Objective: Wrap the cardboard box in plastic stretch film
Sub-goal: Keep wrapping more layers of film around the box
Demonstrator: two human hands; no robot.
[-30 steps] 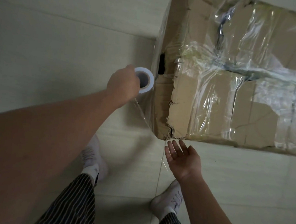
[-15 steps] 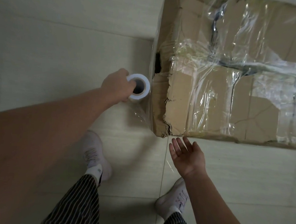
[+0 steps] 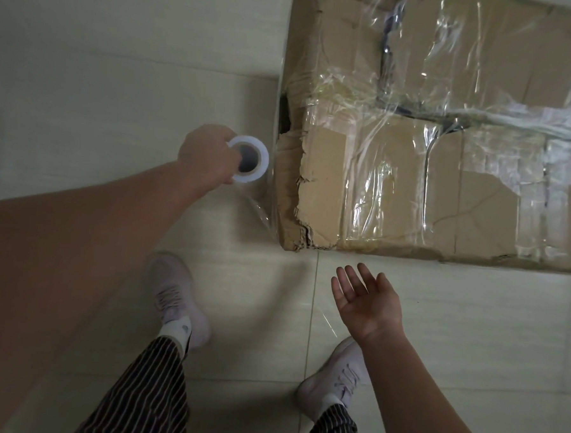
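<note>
Clasping the film roll (image 3: 259, 172) beside the cardboard box (image 3: 329, 179), the left hand (image 3: 206, 154) grip curls; the right hand (image 3: 370, 302) hangs spread.

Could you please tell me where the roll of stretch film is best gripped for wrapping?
Probably its top rim, from the side away from the cardboard box, where the left hand grips it. The roll stands upright with its core open upward, and film leaves it on the box side.
</note>
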